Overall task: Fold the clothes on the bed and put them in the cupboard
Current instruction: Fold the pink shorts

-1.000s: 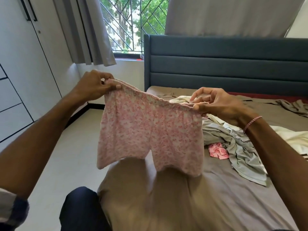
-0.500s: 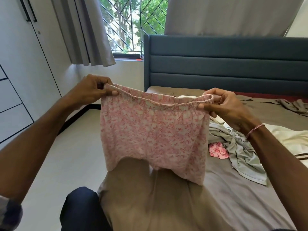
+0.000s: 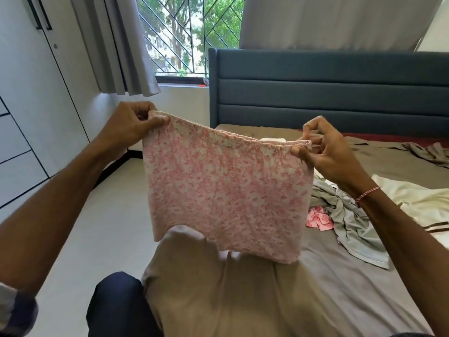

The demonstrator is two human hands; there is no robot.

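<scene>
While above bed (image 3: 323,290), probably pink shorts (image 3: 223,188) between left hand (image 3: 128,127), right hand (image 3: 328,153)

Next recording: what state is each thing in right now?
pink shorts: unfolded, held up by the waistband over the bed.
left hand: pinches one waistband end.
right hand: pinches the other end.
grey garment: crumpled on the bed.
cream garment: lying unfolded on the bed.
cupboard: doors shut.
curtain: pulled aside from the window.
</scene>
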